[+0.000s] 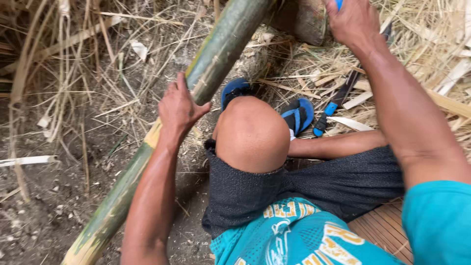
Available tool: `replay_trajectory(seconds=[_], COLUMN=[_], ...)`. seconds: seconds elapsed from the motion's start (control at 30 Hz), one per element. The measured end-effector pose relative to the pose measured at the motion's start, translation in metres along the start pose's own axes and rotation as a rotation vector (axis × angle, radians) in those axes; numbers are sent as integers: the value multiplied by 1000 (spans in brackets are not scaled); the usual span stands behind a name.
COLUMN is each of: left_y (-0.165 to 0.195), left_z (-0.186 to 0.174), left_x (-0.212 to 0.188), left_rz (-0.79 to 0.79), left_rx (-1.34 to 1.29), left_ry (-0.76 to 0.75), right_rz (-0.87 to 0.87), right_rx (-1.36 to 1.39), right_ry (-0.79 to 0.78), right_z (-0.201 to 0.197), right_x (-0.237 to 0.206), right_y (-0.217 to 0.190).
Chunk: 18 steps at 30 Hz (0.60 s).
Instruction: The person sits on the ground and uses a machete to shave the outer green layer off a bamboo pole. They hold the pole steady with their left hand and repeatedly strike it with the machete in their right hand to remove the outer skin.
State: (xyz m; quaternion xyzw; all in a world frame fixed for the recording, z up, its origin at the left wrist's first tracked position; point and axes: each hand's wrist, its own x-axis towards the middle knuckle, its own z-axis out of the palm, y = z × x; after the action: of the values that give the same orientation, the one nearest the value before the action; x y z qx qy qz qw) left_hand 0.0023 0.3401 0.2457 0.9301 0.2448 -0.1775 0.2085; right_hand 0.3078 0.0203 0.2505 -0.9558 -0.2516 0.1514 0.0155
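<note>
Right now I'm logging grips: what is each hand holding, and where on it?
Left hand grips the green bamboo pole around its middle. Right hand closes on a blue handle; the rest is out of frame.

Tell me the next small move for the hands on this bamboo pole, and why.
Probably bring the right hand down so its blue-handled tool meets the bamboo pole. The left hand already grips the pole against the raised knee, holding it slanted and steady, while the right hand is lifted near the pole's upper end. The tool's working end is out of frame.
</note>
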Motion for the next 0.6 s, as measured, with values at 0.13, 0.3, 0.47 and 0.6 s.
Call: replay_trajectory(seconds=[0.13,0.3,0.47,0.6], left_y=[7,5,9,15], left_z=[3,10,13,15], left_x=[0,-3,-6,-7], left_rz=[-29,15,-83,-27], left_rx=[72,99,45,85], left_ry=[-21,67,-66,49], right_rz=[-29,-286,15,67], right_rx=[-54,-189,55,-75], right_ry=[-101,-349,33,-86], right_z=[-2,22,0,-21], right_x=[0,-43,-1,20], right_y=[-20,-49,27,57])
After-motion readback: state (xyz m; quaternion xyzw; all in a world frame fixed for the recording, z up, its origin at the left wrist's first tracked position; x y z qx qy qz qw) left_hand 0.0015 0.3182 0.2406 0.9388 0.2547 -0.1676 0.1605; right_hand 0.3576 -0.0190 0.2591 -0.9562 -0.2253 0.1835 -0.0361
